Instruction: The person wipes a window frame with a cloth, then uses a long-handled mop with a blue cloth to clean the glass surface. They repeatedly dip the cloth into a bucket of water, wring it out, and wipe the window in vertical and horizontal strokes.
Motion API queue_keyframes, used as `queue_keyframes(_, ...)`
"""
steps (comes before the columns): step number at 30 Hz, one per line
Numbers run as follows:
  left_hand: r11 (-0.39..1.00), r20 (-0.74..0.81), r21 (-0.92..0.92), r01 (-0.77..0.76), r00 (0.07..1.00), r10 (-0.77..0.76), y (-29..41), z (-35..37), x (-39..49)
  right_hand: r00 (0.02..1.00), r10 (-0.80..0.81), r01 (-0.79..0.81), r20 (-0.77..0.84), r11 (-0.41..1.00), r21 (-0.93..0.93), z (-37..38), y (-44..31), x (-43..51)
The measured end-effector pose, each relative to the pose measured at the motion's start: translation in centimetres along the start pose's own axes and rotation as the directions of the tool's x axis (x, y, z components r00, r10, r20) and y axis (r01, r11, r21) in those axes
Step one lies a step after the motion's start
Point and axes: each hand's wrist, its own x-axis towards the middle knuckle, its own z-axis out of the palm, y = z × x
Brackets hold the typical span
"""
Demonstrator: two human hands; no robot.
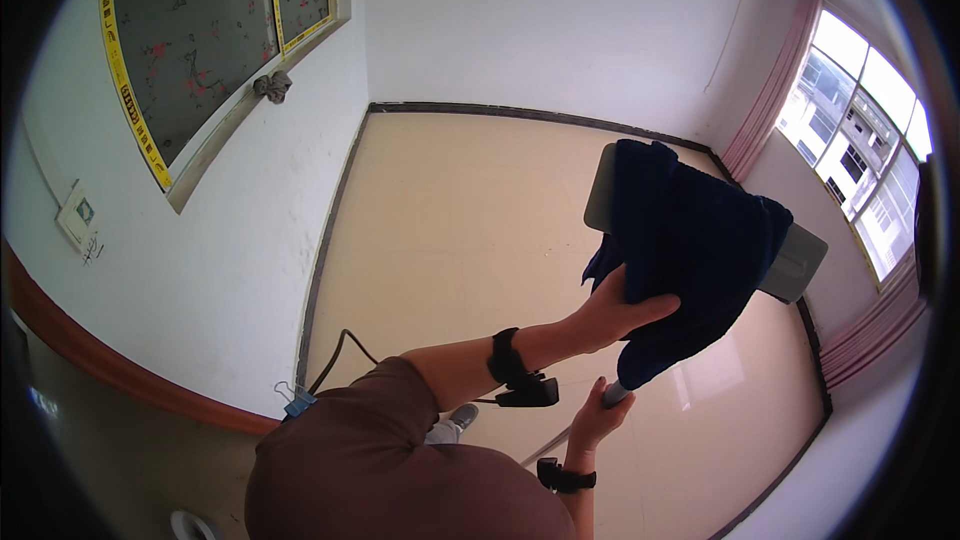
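Note:
A dark blue cloth [697,240] is draped over a flat grey mop head [799,262], whose two ends stick out on either side. The mop head is raised in front of me. My left hand [626,315] is on the cloth's near side, its thumb lying over the fabric and its fingers partly hidden behind it. Below the cloth, my right hand [600,412] is closed round the grey metal pole [616,393], which runs down to the lower left. Both wrists wear black straps with small devices.
Beige floor tiles [450,202] meet white walls along a dark skirting [525,114]. A crumpled grey cloth [273,87] lies on the sill of the covered window at left. Pink curtains [780,82] flank the right window. A black cable [337,345] runs beside my body.

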Motion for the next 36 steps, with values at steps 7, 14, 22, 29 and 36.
queue_keyframes(7,0.957,-0.030,0.229,-0.179,0.981,0.191,-0.2,-5.7,7.7,0.969,-0.055,0.013,0.239,0.984,0.175,10.8,3.6,8.3)
queue_keyframes(14,0.936,-0.240,0.325,-0.139,0.945,0.224,-2.3,-10.8,14.7,0.652,-0.083,0.259,0.753,0.959,-0.119,11.6,1.2,19.6)
queue_keyframes(22,0.937,-0.459,0.292,-0.191,0.832,0.312,-2.8,-13.9,18.2,0.737,-0.453,0.160,0.501,0.838,0.522,15.4,-10.8,34.3)
queue_keyframes(29,0.937,-0.490,0.312,-0.158,0.818,0.301,-3.6,-11.7,20.6,0.496,-0.438,-0.164,0.750,0.801,0.576,20.0,-11.3,39.6)
queue_keyframes(36,0.961,-0.583,0.255,-0.110,0.775,0.244,-3.2,-11.3,19.2,0.180,-0.469,-0.486,0.864,0.722,0.493,19.0,-15.7,43.9)
